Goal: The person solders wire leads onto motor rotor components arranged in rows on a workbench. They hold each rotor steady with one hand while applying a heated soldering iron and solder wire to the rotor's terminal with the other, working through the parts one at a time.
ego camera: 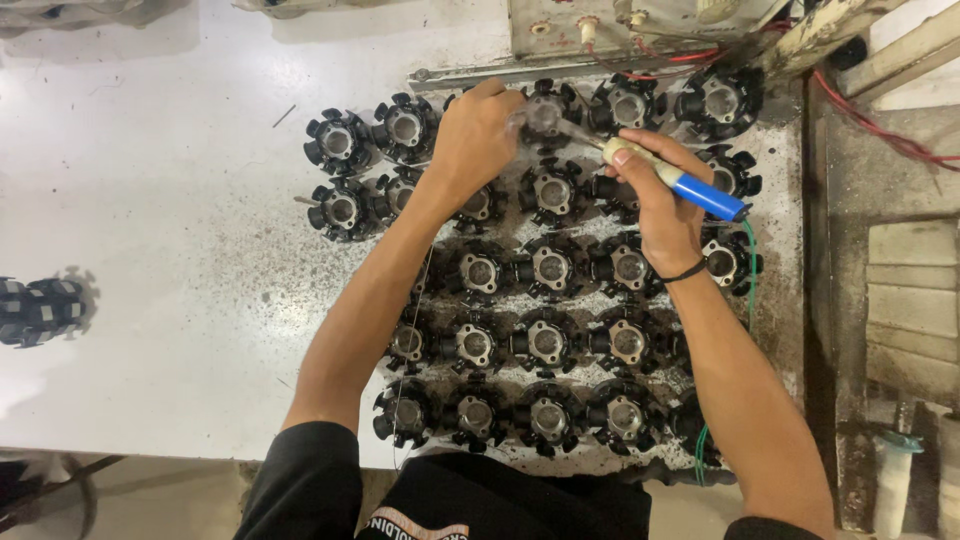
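Several black star-shaped stator cores with metal hubs lie in rows on a white table (150,250). My right hand (655,195) grips a soldering iron with a blue and cream handle (690,185), its tip pointing left at the core in the top row (545,115). A little smoke rises there. My left hand (475,140) rests on the top row beside that core, fingers curled near the tip; a thin wire runs down from it along my forearm. What the fingers pinch is too small to tell.
A metal box with red wires (640,30) stands at the table's back edge. One separate black core (40,310) lies at the far left. A green cord (750,270) trails down the right side. Wooden slats and a worn bench (910,290) fill the right.
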{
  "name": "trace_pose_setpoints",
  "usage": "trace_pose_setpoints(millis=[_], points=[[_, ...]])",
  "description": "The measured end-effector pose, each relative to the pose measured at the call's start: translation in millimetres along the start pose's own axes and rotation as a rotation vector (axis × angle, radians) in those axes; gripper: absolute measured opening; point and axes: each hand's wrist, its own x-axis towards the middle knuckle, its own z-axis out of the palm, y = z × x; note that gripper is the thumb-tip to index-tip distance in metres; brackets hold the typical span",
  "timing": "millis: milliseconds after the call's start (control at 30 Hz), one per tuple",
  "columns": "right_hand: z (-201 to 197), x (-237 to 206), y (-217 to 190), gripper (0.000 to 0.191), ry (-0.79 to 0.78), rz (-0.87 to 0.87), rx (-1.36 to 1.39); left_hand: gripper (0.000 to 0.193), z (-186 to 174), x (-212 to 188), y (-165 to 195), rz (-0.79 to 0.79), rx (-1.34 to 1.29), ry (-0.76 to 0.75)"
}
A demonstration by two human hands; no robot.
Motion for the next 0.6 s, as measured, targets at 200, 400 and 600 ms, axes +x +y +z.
trace_pose_setpoints(millis=[200,400,600], points=[[-1.0,-6.0,-10.0,0.026,0.048,-0.105,0.027,0.009,-31.6,-24.6,13.3,0.028,-0.048,0.151],[13.0,-27.7,-15.0,0.027,-0.188,-0.271,-0.349,0.023,-82.0,-98.4,13.0,-0.104,-0.019,-0.031],[34.0,-37.1,-11.3,0.024,-0.331,-0.237,-0.359,0.026,-67.0,-128.9,-5.8,-0.169,-0.083,-0.041]])
